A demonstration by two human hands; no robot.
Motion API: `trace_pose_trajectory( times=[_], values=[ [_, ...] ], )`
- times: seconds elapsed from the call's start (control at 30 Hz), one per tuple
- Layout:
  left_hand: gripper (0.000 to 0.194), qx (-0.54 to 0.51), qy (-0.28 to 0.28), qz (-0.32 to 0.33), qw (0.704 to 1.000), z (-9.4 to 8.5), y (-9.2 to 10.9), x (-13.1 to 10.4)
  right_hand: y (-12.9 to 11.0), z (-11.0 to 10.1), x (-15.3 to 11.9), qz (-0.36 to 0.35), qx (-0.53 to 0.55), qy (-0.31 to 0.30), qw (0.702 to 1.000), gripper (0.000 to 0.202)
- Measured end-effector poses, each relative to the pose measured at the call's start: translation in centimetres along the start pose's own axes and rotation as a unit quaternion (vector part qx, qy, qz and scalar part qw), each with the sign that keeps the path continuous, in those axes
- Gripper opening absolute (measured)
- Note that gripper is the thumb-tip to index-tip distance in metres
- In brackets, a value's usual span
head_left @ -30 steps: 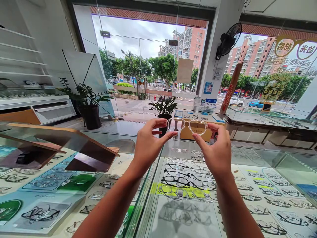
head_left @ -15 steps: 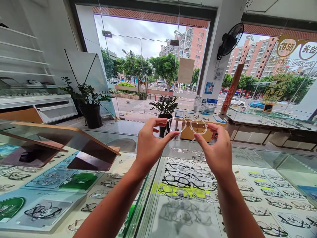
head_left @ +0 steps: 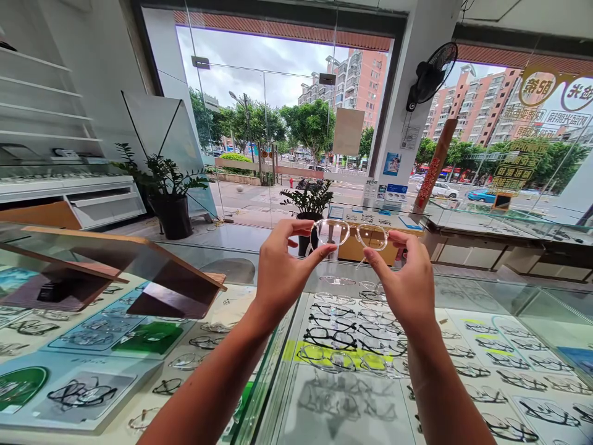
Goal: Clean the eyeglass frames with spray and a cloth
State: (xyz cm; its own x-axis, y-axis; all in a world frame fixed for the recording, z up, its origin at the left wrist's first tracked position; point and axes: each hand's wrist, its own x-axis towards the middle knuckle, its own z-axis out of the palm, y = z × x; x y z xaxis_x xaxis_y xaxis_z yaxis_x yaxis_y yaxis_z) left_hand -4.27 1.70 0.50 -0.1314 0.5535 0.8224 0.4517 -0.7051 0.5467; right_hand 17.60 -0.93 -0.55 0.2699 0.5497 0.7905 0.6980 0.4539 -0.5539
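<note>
A pair of clear-framed glasses (head_left: 352, 230) is held up above the glass display case (head_left: 296, 303), its lenses side by side. My left hand (head_left: 290, 256) pinches the left end of the frame between thumb and fingers. At the right end, my right hand (head_left: 405, 262) grips the frame the same way, its thumb below the right lens. Under the glass, between my forearms, lie rows of eyeglasses, among them a black-framed pair (head_left: 330, 338) near a yellow-green strip.
Two tilted wooden-edged mirrors or stands (head_left: 171, 272) rise from the left counter. Potted plants (head_left: 173, 213) and a low display counter (head_left: 343, 250) stand beyond the case. A wall fan (head_left: 433, 74) hangs at the right, beside large windows onto a street.
</note>
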Motion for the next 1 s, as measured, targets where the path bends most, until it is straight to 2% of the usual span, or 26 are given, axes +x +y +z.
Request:
trace_pose_trajectory(
  times=[0.4, 0.57, 1.0],
  values=[
    [0.048, 0.009, -0.045, -0.003, 0.999, 0.32, -0.07, -0.07, -0.32, -0.12, -0.07, -0.001, 0.010, 0.014, 1.000, 0.058],
    [0.054, 0.019, -0.030, 0.003, 0.999, 0.58, -0.25, -0.01, -0.52, -0.05, -0.26, -0.003, 0.007, 0.009, 1.000, 0.058],
    [0.056, 0.026, -0.005, 0.016, 1.000, 0.86, -0.47, -0.19, -0.72, 0.04, -0.35, 0.005, 0.006, -0.001, 1.000, 0.058]
  ],
)
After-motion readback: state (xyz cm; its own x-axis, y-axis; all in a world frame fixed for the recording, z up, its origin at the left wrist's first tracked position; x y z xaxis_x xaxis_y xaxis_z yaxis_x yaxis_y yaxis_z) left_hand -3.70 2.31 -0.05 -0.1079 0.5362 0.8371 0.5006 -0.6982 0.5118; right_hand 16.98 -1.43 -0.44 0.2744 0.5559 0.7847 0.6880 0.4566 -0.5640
